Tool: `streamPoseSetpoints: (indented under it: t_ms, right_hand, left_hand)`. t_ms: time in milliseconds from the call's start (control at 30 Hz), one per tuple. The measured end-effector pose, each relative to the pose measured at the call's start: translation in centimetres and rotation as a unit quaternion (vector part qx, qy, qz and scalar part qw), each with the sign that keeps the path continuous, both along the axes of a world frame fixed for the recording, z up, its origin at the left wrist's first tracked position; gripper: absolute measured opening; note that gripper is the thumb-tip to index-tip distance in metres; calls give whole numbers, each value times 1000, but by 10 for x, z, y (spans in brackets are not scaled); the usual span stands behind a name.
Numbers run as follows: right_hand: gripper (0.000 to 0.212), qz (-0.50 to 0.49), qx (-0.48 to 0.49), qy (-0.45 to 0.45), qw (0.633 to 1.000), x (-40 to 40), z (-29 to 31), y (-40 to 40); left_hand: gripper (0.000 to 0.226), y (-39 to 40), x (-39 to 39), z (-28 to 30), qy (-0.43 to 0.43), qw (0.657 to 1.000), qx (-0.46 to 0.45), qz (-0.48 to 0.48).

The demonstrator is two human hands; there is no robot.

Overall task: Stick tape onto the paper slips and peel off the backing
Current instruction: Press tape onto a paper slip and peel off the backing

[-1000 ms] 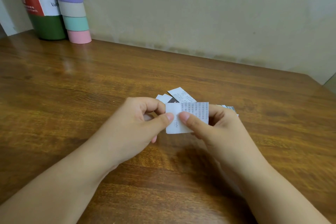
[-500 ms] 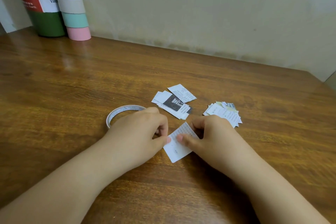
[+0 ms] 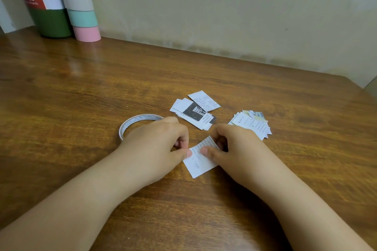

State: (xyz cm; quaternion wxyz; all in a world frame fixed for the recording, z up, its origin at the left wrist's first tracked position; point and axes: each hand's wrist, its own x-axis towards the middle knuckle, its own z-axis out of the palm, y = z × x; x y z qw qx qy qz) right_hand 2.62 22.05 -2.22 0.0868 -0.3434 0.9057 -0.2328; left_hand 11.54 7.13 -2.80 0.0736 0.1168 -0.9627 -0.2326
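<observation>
A printed white paper slip point(image 3: 199, 164) lies flat on the wooden table point(image 3: 81, 98) between my hands. My left hand point(image 3: 157, 146) pinches its left edge with curled fingers and thumb. My right hand point(image 3: 232, 149) holds its right side, thumb on top and fingers curled at the far corner. A thin roll of double-sided tape point(image 3: 138, 122) lies just behind my left hand, partly hidden by it. Whether tape is on the slip cannot be seen.
Two small piles of printed slips lie beyond my hands: one pile point(image 3: 195, 111) in the middle, another pile point(image 3: 253, 123) to its right. A green cylinder point(image 3: 40, 0) and a pastel-banded tube point(image 3: 78, 2) stand at the back left by the wall.
The slip was held up in the air a second ago; both hands have brought it down flat onto the table, uncovering the tape roll and piles behind.
</observation>
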Motion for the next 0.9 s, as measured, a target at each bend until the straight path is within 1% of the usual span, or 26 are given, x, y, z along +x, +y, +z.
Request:
streamPoseSetpoints:
  t_ms: [67, 167, 300, 333, 433, 567, 633, 667, 700, 733, 800, 833, 900]
  right_hand:
    - [26, 5, 2, 3, 1000, 1, 0, 0]
    - [38, 13, 25, 10, 1000, 6, 3, -1]
    - [25, 6, 25, 5, 1000, 4, 3, -1]
    - [25, 7, 23, 5, 1000, 4, 4, -1]
    - [37, 12, 25, 8, 1000, 6, 5, -1]
    - [28, 7, 13, 19, 1000, 3, 2, 0]
    - [27, -22, -28, 21, 999, -2, 2, 3]
    - [26, -44, -70, 7, 997, -5, 2, 5]
    - [24, -60, -127, -29, 990, -7, 3, 7]
    - [21, -69, -193, -83, 975, -10, 5, 8]
    - [18, -71, -304, -189, 931, -12, 8, 10]
    - [22, -68, -336, -223, 913, -12, 10, 12]
    - [36, -53, -370, -261, 890, -10, 11, 12]
  left_hand:
    - [20, 0, 0, 0, -1, 1000, 0, -1]
    - [22, 1, 0, 1, -1, 1000, -2, -4]
    - [22, 1, 0, 2, -4, 1000, 4, -4]
    - [22, 1, 1, 3, -4, 1000, 5, -5]
    - [22, 2, 1, 4, -3, 1000, 4, -5]
    - [16, 2, 1, 2, 11, 1000, 20, 0]
    - [12, 0, 1, 2, 35, 999, 37, 13]
    - [11, 0, 0, 3, 56, 997, 50, 23]
    - [9, -1, 0, 4, 79, 994, 70, 34]
    - [8, -1, 0, 5, 101, 989, 98, 44]
    - [9, -2, 0, 6, 133, 977, 159, 51]
    - [9, -1, 0, 7, 144, 970, 191, 50]
    - [11, -2, 0, 8, 164, 948, 269, 47]
